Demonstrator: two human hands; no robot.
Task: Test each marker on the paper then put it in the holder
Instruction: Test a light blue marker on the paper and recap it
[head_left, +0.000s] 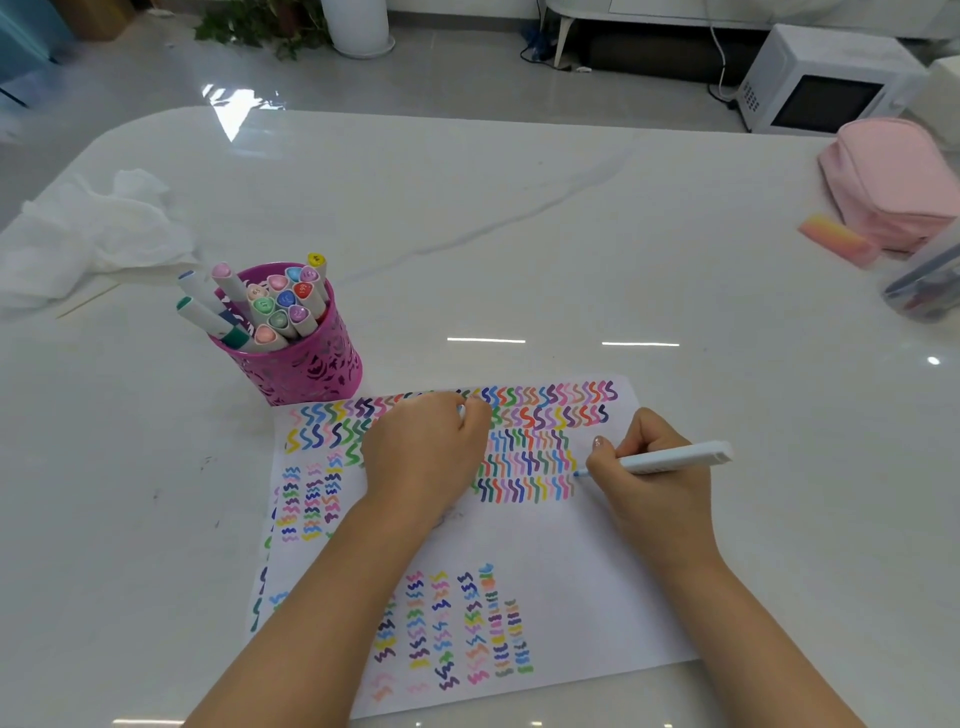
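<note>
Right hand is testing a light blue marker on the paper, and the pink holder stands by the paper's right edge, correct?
Not quite. In the head view the pink holder stands at the paper's far left corner, not its right edge. The right hand does hold a light blue marker to the paper.

Glossy pale floor (467, 78), white microwave (821, 83) and leafy plant (260, 26) beyond a white marble table (467, 208).

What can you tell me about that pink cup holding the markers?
The holder is a round magenta cup, seemingly metal, with lacy cut-outs. It stands upright on the white table by the far left corner of the paper, packed with capped markers, some leaning out leftward. Neither the left hand nor the right hand touches it.
</note>
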